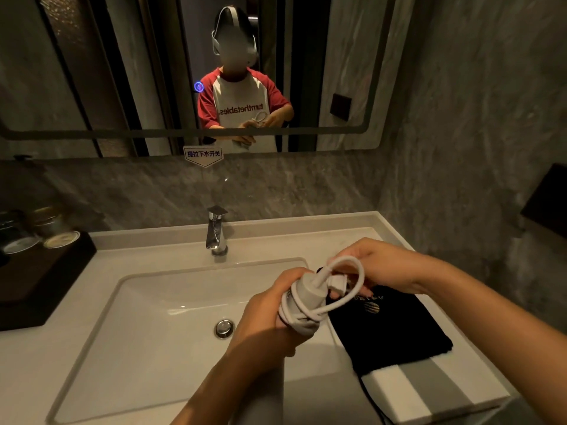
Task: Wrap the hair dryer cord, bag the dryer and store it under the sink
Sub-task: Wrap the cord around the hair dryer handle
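Black bag [389,329] lies flat beside sink [147,302].

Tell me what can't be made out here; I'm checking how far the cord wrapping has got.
All in the head view:
- Hair dryer: body mostly hidden by the left hand and cord coils.
- Plug: partly hidden by the right hand.
- Black bag: gold print too small to read.
- Under-sink storage: out of frame.
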